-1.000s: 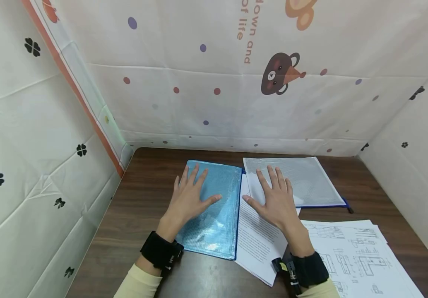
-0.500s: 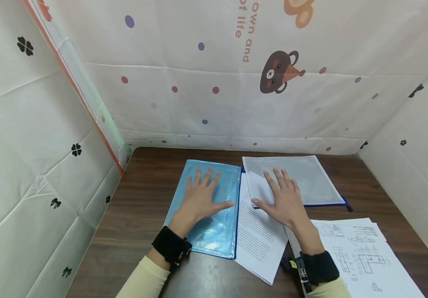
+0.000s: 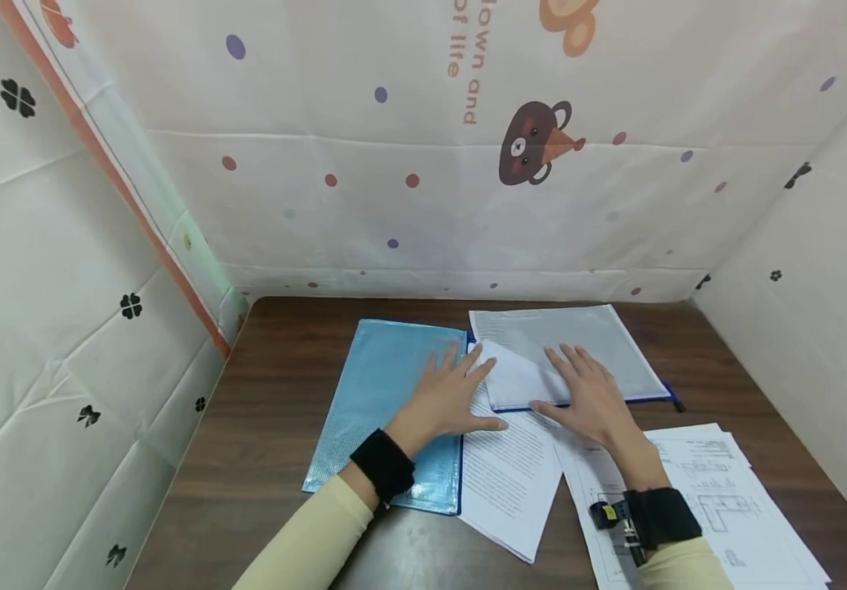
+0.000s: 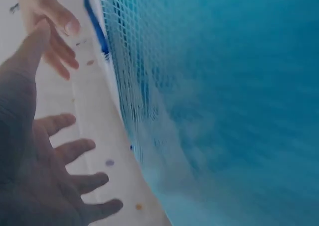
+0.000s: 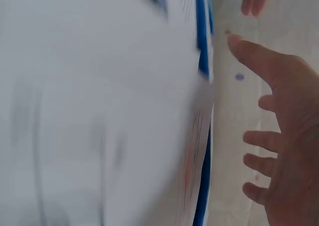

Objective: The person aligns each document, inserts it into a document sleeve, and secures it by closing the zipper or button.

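Note:
My left hand [image 3: 440,401], fingers spread, is over the right edge of a blue mesh zip pouch [image 3: 387,369] and the printed text sheets [image 3: 505,483] beside it. In the left wrist view a gap shows between that hand [image 4: 45,176] and the pouch [image 4: 224,86]. My right hand [image 3: 595,400] stretches out over the front edge of a clear mesh pouch [image 3: 571,324] with a blue zip. Its fingers are apart and grip nothing. The text sheets lie partly beneath the blue pouch, and the clear pouch overlaps their upper end.
Sheets with technical drawings [image 3: 726,492] lie at the front right, under my right forearm. All of it rests on a dark wooden table [image 3: 246,459]. Patterned cloth walls [image 3: 305,213] enclose the table at the back and both sides.
Both hands have moved to the right. The left hand has gone from the middle of the blue pouch to its right edge. The pouches and papers have stayed put while the head view turned slightly.

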A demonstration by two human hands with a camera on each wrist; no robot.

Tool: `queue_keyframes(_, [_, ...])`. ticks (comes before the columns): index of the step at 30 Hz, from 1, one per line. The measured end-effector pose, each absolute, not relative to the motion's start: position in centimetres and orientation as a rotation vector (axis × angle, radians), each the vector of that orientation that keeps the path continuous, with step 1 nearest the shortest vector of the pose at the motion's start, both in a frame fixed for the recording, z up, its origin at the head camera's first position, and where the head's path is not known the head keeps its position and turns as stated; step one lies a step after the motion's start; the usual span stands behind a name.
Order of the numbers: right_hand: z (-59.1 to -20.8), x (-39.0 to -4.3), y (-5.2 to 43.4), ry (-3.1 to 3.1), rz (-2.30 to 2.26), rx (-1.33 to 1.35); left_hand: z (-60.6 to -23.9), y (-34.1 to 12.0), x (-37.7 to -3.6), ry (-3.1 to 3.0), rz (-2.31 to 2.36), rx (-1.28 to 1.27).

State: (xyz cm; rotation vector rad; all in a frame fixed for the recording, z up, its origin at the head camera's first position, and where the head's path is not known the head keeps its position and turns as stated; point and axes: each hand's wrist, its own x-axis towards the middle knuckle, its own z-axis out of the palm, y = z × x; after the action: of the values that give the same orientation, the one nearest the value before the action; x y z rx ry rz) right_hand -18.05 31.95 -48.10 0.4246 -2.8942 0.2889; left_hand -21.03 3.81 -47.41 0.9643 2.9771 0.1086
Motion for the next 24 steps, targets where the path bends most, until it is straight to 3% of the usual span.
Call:
queue_keyframes(8, [-47.3,-18.1,36.5,-2.999,0.197,0.410,-47.7,7.0,-22.2,2.818,0.115,1.095])
queue_keyframes(24, [-46.3,-18.7,43.6,-3.213,0.135,0.351,-48.0,9.7,-23.3,2.866,0.090,1.052])
